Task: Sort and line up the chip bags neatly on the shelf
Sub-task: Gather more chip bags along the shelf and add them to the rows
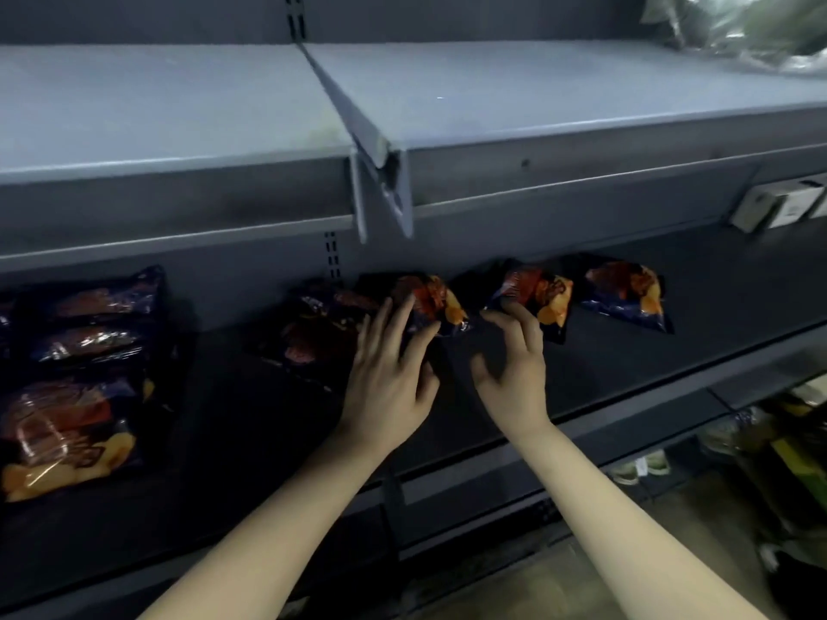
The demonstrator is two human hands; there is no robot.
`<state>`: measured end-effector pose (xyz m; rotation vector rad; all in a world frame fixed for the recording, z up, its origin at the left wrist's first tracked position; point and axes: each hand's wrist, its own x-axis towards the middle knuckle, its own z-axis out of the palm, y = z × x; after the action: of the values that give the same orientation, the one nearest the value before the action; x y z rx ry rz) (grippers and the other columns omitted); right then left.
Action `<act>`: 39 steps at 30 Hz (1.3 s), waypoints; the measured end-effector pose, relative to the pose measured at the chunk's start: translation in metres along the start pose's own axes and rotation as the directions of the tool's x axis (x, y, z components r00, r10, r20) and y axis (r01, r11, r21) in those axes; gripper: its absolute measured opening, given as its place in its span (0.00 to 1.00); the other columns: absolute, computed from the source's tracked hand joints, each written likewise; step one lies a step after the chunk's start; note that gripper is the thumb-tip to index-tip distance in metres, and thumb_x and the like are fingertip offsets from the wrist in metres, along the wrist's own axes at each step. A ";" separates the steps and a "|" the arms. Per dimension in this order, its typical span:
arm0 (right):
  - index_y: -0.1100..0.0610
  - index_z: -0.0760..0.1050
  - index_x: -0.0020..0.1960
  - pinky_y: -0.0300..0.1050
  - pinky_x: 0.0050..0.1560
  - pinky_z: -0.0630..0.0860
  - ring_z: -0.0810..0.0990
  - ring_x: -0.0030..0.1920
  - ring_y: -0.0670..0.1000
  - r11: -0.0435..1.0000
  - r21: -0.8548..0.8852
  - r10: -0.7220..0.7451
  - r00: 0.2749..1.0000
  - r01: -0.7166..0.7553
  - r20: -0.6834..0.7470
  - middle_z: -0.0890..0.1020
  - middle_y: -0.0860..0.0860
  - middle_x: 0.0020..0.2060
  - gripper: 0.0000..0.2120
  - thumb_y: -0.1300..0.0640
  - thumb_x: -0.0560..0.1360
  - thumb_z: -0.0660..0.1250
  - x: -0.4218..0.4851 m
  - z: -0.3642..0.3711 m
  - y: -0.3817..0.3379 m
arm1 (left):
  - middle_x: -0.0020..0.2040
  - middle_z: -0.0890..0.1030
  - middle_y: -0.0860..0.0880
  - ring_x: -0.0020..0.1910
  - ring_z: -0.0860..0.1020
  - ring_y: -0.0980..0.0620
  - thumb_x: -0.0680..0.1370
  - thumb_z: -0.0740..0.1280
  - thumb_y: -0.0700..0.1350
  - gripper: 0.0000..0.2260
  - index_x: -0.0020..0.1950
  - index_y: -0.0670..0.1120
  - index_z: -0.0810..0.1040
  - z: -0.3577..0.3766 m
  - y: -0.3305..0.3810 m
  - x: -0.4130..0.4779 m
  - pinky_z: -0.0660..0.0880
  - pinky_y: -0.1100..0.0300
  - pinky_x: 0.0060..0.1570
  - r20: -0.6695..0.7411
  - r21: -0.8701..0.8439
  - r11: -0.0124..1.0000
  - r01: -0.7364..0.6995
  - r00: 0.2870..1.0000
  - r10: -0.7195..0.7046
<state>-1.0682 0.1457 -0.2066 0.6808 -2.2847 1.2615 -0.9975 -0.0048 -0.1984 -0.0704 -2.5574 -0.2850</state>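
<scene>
Head view: both hands [391, 378] [514, 373] reach chip bags [429, 302].

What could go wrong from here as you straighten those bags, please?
The right hand only pinches a corner of its bag, so it may twist or slip. The left hand could nudge its bag into the dim pile beside it. The far bag leans and may topple.

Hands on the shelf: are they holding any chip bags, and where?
Left hand lies on one bag's lower front; right hand touches another bag's lower left corner. A closed grip cannot be told.
</scene>
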 end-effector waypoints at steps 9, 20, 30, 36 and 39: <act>0.58 0.73 0.62 0.46 0.64 0.65 0.63 0.69 0.57 0.984 -0.158 0.083 0.996 -0.077 0.033 0.67 0.57 0.67 0.23 0.66 0.68 0.70 0.014 -0.055 0.070 | 0.73 0.63 0.41 0.73 0.60 0.40 0.73 0.63 0.45 0.21 0.67 0.45 0.71 0.058 0.054 0.037 0.59 0.45 0.70 0.109 -0.061 0.994 -0.091 0.989 0.097; 0.60 0.70 0.66 0.62 0.68 0.63 0.64 0.67 0.66 0.907 -0.395 0.178 0.983 -0.148 0.039 0.67 0.62 0.68 0.23 0.65 0.71 0.64 0.052 -0.086 0.157 | 0.71 0.66 0.41 0.71 0.62 0.40 0.77 0.55 0.50 0.20 0.66 0.45 0.72 0.128 0.092 0.058 0.62 0.45 0.69 0.293 -0.156 0.980 -0.126 0.941 0.167; 0.44 0.51 0.76 0.66 0.72 0.45 0.46 0.75 0.63 0.722 -0.654 0.442 0.878 -0.229 0.181 0.53 0.56 0.76 0.31 0.51 0.77 0.60 0.084 -0.081 0.204 | 0.75 0.60 0.47 0.74 0.56 0.44 0.78 0.53 0.54 0.22 0.68 0.46 0.70 0.142 0.091 0.054 0.59 0.47 0.71 0.386 -0.213 0.977 -0.024 0.916 0.106; 0.50 0.59 0.74 0.64 0.66 0.58 0.61 0.67 0.64 0.633 -0.748 0.404 0.910 -0.201 0.097 0.65 0.55 0.69 0.27 0.50 0.77 0.62 0.093 -0.082 0.209 | 0.75 0.59 0.48 0.74 0.55 0.44 0.77 0.51 0.55 0.23 0.69 0.47 0.69 0.141 0.092 0.055 0.57 0.46 0.72 0.415 -0.203 0.979 0.013 0.907 0.074; 0.51 0.69 0.70 0.61 0.61 0.63 0.65 0.63 0.65 0.608 -0.772 0.379 0.922 -0.184 0.078 0.70 0.56 0.65 0.22 0.52 0.76 0.64 0.099 -0.086 0.210 | 0.75 0.60 0.48 0.74 0.55 0.44 0.77 0.52 0.54 0.23 0.69 0.47 0.69 0.140 0.092 0.055 0.58 0.46 0.72 0.411 -0.199 0.980 0.016 0.909 0.068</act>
<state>-1.2610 0.2965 -0.2419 0.1473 -2.8735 0.2028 -1.1081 0.1151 -0.2662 -0.2676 -2.9393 -0.5695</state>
